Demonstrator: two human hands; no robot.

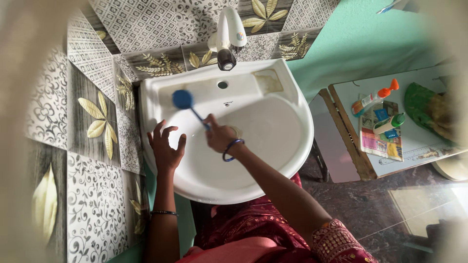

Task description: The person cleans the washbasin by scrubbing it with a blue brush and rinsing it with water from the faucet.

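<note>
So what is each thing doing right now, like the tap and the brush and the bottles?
tap: no water seen running
sink: no pooled water seen
brush: held up, round blue head over the sink
right hand: gripping the brush handle
left hand: open, resting on the sink rim
two bottles: lying down on the small table, caps on

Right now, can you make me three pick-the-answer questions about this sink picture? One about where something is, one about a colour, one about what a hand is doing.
1. Where is the tap?
A. at the sink's back edge
B. on the side table
C. on the floor

2. What colour is the brush head?
A. red
B. blue
C. yellow

3. What is the left hand doing?
A. gripping the brush
B. holding a bottle
C. resting open on the sink

Answers: 1 A, it stands above the basin. 2 B, the round head is blue. 3 C, fingers spread; the right hand holds the brush handle.
</note>
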